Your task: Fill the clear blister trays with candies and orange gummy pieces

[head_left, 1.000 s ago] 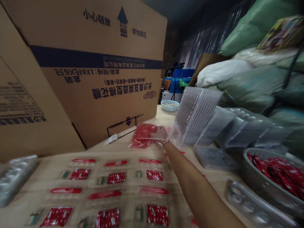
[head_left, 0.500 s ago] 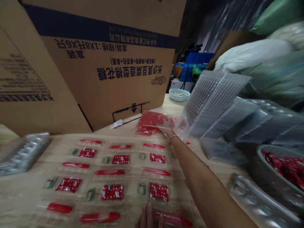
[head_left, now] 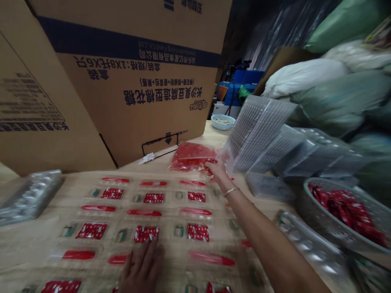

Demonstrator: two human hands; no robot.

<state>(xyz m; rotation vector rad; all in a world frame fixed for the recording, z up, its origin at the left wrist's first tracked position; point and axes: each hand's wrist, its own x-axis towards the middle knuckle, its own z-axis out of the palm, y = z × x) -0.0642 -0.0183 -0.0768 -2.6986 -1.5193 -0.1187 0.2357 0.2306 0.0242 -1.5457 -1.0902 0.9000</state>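
Note:
My right hand reaches across the table and grips the lower right edge of a clear plastic bag of red sachets. My left hand rests on a clear plastic tray, its fingers apart and nothing in them. Red-and-white sachets and red sticks sit in rows in the tray's compartments. Small striped packets lie between them. The hand partly covers the tray's near rows.
Large printed cardboard boxes stand at the left and back of the wooden table. Stacked clear trays rise at the right, beside a grey basket of red sachets. A blue bowl and large sacks lie beyond.
My left hand has come up from the bottom edge onto the tray. My right hand now shows fully at the bag's edge, and the view has swung slightly.

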